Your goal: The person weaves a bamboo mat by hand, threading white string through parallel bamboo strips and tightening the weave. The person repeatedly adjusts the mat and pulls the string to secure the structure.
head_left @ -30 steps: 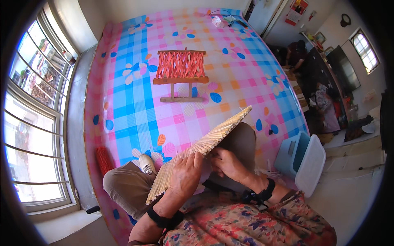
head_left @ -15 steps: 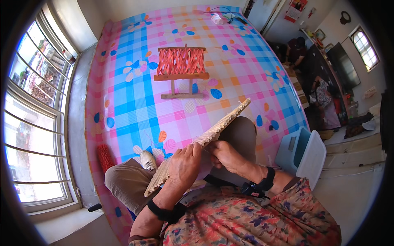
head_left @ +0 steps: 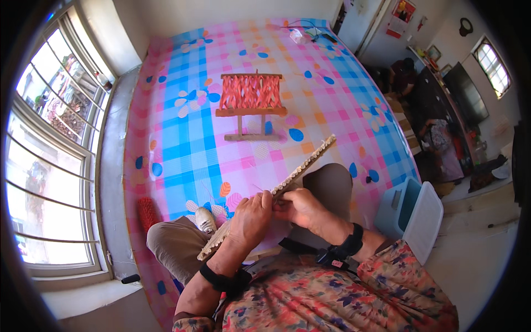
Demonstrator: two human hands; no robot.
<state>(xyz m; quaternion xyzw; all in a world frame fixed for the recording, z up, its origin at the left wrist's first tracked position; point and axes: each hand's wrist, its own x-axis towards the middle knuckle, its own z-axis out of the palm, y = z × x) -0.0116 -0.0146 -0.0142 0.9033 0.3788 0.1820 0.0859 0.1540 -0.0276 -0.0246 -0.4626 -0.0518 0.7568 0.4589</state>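
Across my lap lies a long, pale, flat strip [head_left: 301, 169] with small round knobs lined along its edge, slanting from lower left to upper right. My left hand [head_left: 251, 218] is closed around its middle from above, the thumb pressed near the knobbed edge. Close beside it, my right hand [head_left: 301, 207] has its fingers pinched together at the strip's underside. What the right fingertips hold is too small and hidden to make out. The strip's lower end [head_left: 210, 249] shows past my left wrist, above my bent leg.
A wooden stand [head_left: 251, 111] wound with red-orange strands stands ahead on the checked floor sheet [head_left: 191, 152]. To the right is a blue bin [head_left: 395, 205] with a white lid. A red bristly roll [head_left: 146, 214] lies at left by the window ledge. Two people are at the far right.
The strip has tilted so its knobbed edge faces me more and its broad face shows less. My right fingers have come up against the strip, nearer my left thumb. The view has shifted slightly.
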